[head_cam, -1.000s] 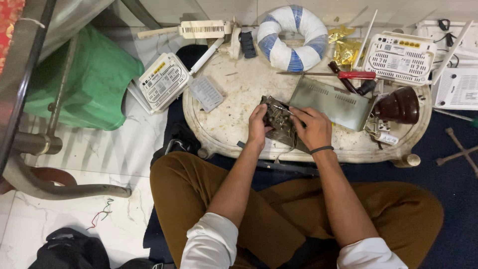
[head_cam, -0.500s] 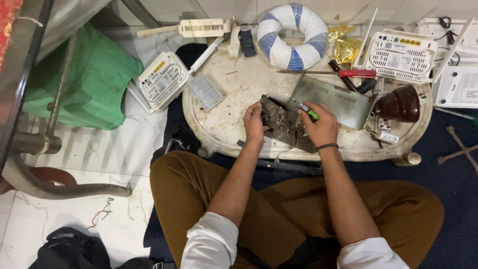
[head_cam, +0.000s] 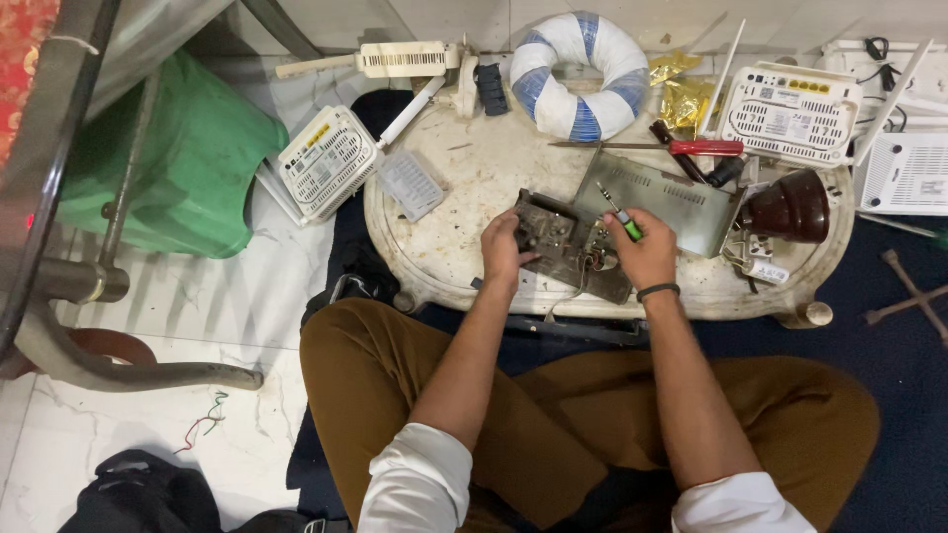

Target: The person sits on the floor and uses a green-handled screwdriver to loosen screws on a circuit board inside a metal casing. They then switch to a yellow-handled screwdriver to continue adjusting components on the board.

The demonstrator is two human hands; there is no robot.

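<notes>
On the low round bench (head_cam: 464, 212), near its front edge, lies a dark circuit board (head_cam: 568, 242). Left hand (head_cam: 506, 247) rests on the board's left end, fingers curled down over it, holding it steady. Right hand (head_cam: 647, 252) is closed around a small green-handled screwdriver (head_cam: 624, 222), tip pointing up and away from the board. A grey metal cover (head_cam: 667, 197) lies just behind the board, touching it and partly hidden by the right hand.

Count on and about the bench: three white vented router boxes, one (head_cam: 328, 163) leaning off the left edge, one (head_cam: 790, 104) at back right, one (head_cam: 908, 173) on the floor at far right. One blue-and-white tape ring (head_cam: 578, 74) at the back. One red-handled screwdriver (head_cam: 691, 148) behind the cover. One dark brown domed object (head_cam: 790, 207) at right, possibly a lamp shade; view too poor to be sure. One green bag (head_cam: 188, 168) on the floor, left.
</notes>
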